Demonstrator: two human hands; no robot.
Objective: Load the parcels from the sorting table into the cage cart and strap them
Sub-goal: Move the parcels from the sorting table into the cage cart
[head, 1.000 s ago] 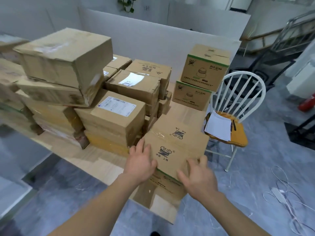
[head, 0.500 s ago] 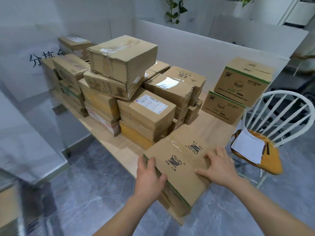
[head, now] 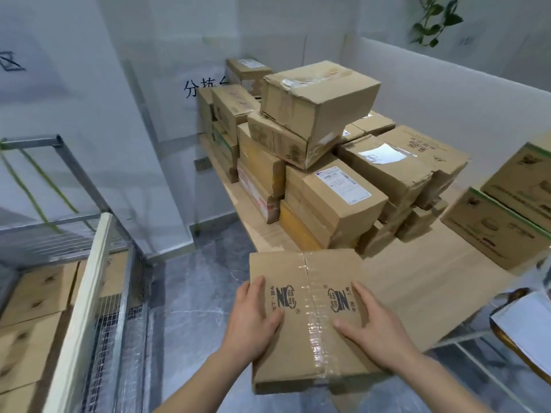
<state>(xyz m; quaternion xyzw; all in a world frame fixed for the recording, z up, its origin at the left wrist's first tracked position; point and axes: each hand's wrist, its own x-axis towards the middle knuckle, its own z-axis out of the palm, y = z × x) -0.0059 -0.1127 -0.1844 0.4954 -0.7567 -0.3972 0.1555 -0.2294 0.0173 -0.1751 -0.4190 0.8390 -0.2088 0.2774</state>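
both hands (head: 253,320) (head: 375,332) on taped parcel (head: 310,281)

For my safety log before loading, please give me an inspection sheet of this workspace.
Surface: wooden sorting table, mostly covered.
Job's things: taped parcel at the near edge; parcel stacks behind; cage cart at left, cartons inside, green straps across it.
Clutter: paper sheet on a chair beside the table.
Grippers: left hand and right hand lie flat on the parcel's top.
Cables: nothing seen.
Surroundings: white walls, grey floor, hanging plant.
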